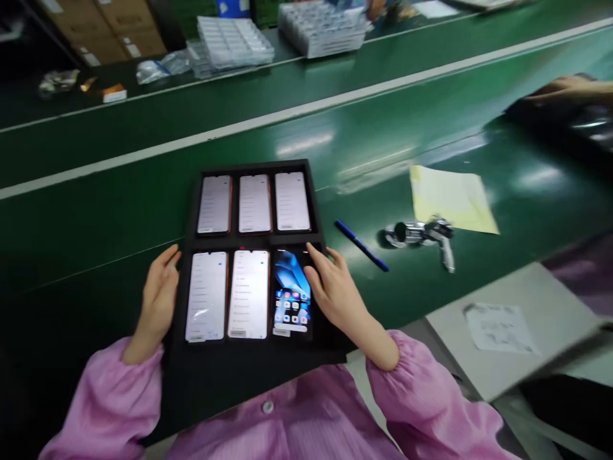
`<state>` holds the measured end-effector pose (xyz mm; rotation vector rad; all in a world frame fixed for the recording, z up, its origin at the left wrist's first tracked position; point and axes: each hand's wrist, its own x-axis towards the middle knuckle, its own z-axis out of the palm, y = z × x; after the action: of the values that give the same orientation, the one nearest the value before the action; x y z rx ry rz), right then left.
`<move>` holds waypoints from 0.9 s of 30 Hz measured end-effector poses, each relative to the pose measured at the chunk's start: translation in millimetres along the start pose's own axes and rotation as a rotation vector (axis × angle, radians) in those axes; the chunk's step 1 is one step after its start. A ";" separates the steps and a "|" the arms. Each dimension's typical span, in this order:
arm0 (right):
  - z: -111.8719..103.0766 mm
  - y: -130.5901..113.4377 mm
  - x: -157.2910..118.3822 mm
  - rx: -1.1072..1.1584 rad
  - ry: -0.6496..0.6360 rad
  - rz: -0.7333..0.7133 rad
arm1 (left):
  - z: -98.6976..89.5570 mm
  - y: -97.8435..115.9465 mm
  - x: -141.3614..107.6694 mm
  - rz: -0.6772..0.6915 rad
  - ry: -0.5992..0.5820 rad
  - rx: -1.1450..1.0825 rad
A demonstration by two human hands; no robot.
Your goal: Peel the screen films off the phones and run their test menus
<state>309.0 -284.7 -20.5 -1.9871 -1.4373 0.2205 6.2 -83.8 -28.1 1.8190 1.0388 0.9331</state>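
A black tray [249, 242] holds phones in two rows of three on the green bench in front of me. Five phones, such as the lower middle phone [248, 294], show white list screens. The lower right phone [291, 294] shows a blue home screen with app icons. Along the tray's left side, my left hand [160, 291] grips the edge with curled fingers. My right hand [338, 291] lies over the right edge, thumb and forefinger beside the blue-screen phone; whether they touch that phone I cannot tell.
Right of the tray lie a blue pen [361, 245], a shiny metal tool [421, 233] and a yellowish paper sheet [454, 198]. Clear plastic trays [232, 43] stand at the back. Another person's hand [565, 88] rests on a dark object at far right.
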 end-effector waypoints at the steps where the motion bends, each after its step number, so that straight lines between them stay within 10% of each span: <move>1: 1.6 4.3 5.3 0.023 0.010 0.005 | 4.4 0.8 1.8 -0.031 -0.004 -0.010; 9: -13.9 20.3 21.1 0.076 0.024 -0.017 | 19.0 28.6 -17.4 -0.041 0.020 0.039; 15: -40.1 -1.8 -33.5 -0.011 -0.009 -0.419 | 21.4 25.6 -19.9 -0.036 0.035 0.002; 20: -34.5 -16.9 -62.6 -0.220 -0.052 -0.304 | 21.1 27.8 -21.5 -0.038 0.040 -0.005; 27: -37.5 -9.5 -34.7 -0.122 0.049 -0.242 | 22.0 27.6 -20.5 -0.037 0.052 0.010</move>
<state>306.9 -329.6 5.5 -1.8768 -1.6763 -0.0223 25.6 -117.6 -15.7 1.7867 1.1074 0.9593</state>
